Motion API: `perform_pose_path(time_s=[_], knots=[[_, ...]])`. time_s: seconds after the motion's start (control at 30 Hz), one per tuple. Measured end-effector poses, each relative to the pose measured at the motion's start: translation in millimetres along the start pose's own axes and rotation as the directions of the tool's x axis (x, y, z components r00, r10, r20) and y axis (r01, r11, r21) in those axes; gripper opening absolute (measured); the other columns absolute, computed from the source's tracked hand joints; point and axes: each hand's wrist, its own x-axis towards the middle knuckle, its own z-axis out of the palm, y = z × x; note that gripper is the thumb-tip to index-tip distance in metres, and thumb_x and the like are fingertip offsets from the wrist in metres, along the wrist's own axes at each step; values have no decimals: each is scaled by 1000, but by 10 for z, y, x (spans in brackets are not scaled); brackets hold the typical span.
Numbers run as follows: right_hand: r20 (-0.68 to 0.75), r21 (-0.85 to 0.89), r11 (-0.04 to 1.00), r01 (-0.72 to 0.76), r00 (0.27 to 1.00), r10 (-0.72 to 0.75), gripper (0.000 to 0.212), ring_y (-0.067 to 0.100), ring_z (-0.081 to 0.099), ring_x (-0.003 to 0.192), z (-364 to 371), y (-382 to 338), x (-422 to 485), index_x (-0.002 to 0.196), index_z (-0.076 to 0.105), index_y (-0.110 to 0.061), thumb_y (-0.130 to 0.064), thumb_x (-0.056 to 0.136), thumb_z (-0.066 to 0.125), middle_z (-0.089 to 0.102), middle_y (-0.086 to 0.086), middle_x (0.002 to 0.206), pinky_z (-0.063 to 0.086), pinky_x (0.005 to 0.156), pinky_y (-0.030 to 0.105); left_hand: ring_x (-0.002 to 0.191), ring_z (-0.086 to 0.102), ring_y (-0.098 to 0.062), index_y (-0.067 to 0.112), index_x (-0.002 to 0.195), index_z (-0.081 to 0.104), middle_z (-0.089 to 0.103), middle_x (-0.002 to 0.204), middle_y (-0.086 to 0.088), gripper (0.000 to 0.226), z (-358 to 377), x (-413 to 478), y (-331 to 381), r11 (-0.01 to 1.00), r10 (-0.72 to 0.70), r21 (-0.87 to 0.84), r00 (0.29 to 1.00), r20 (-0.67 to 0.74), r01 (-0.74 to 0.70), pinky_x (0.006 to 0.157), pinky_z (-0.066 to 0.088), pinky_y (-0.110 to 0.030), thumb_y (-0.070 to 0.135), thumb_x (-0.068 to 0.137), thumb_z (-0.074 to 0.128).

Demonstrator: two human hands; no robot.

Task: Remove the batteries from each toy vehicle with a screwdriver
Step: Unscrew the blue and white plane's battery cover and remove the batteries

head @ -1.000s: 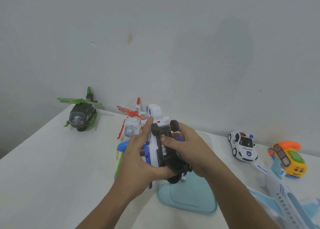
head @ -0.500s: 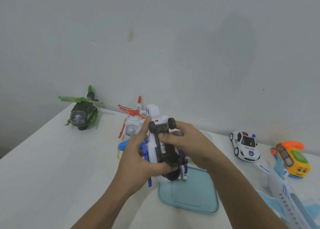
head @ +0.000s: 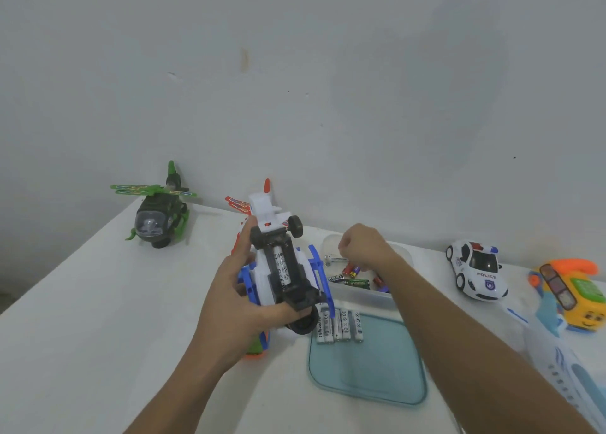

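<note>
**A:** anyone seeing what this person's wearing?

**B:** bare all the way tbh. Left forearm [head: 183, 387] and right forearm [head: 459, 345] are showing uncovered, left hand [head: 236, 299] and right hand [head: 364, 248] are going bare too.

White tabletop [head: 98, 302] runs back to a plain pale wall [head: 328, 73], with a small brown stain [head: 244, 60] high up on it. A clear plastic tub [head: 360, 295] sits close to the wall. Its blue-tinted lid [head: 377, 374] lies flat just in front.
</note>
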Motion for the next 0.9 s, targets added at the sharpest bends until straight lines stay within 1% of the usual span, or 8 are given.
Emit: perform_pose_path(time_s=[0.2, 0.37, 0.43, 0.5, 0.6, 0.7, 0.8, 0.9], knots=[[-81, -253, 968, 6, 996, -28, 16, 28, 57, 83, 304, -94, 86, 73, 50, -11, -4, 86, 56, 55, 4, 77, 45, 70, 28, 88, 73, -8, 77, 105, 52, 73, 101, 20, 94, -51, -4, 22, 1000, -8, 11, 1000, -13, 8, 64, 56, -17, 23, 37, 87], [-104, -328, 944, 31, 992, -68, 4, 28, 61, 99, 381, -69, 106, 92, 59, -10, -13, 90, 58, 66, 8, 104, 45, 77, 29, 89, 74, -10, 75, 111, 50, 71, 102, 20, 100, -65, -14, 16, 999, -10, 36, 999, -37, 11, 64, 57, -19, 20, 37, 89], [-127, -162, 986, 45, 990, -66, 11, 27, 63, 93, 335, -10, 107, 97, 65, -6, -11, 91, 58, 67, 8, 99, 49, 78, 31, 84, 74, -9, 79, 100, 52, 71, 96, 22, 98, -58, -33, 49, 998, 4, 60, 999, -33, -2, 62, 56, -18, 9, 43, 88], [-123, 250, 968, 38, 992, -7, 11, 22, 62, 78, 182, -4, 21, 96, 66, -5, -14, 93, 62, 65, 7, 86, 51, 67, 28, 84, 73, -7, 82, 97, 50, 70, 95, 25, 98, -63, -55, 60, 998, -5, 70, 999, -43, 8, 61, 56, -17, 5, 47, 85], [5, 842, 540, -6, 1000, 4, 10, 17, 64, 65, -146, -110, -299, 92, 63, -1, -10, 94, 60, 65, 11, 80, 50, 51, 18, 85, 73, -9, 79, 108, 49, 70, 99, 20, 104, -79, -75, 15, 997, -19, 74, 998, -54, 23, 62, 57, -20, 6, 45, 87], [40, 976, 217, -15, 993, -111, 8, 21, 68, 70, -429, -282, -726, 91, 64, -2, -6, 94, 58, 68, 7, 73, 50, 51, 19, 97, 72, -12, 59, 138, 41, 66, 121, 5, 119, -79, -81, -62, 996, -53, 65, 997, -50, 56, 68, 57, -21, 11, 40, 92], [-15, 973, 221, 65, 976, -219, 14, 24, 68, 67, -587, -474, -1134, 105, 61, -6, -3, 92, 59, 66, 9, 75, 50, 50, 23, 99, 71, -13, 52, 144, 37, 64, 127, 3, 125, -84, -79, -105, 994, -73, 74, 997, -12, 74, 72, 58, -23, 10, 40, 93], [-112, 887, 409, 217, 958, -264, 18, 25, 68, 66, -638, -680, -1460, 105, 57, -10, -2, 90, 63, 68, 8, 69, 51, 50, 26, 103, 70, -15, 58, 143, 34, 62, 128, 3, 126, -102, -81, -110, 991, -69, 111, 998, -9, 70, 89, 58, -37, 28, 37, 94]])
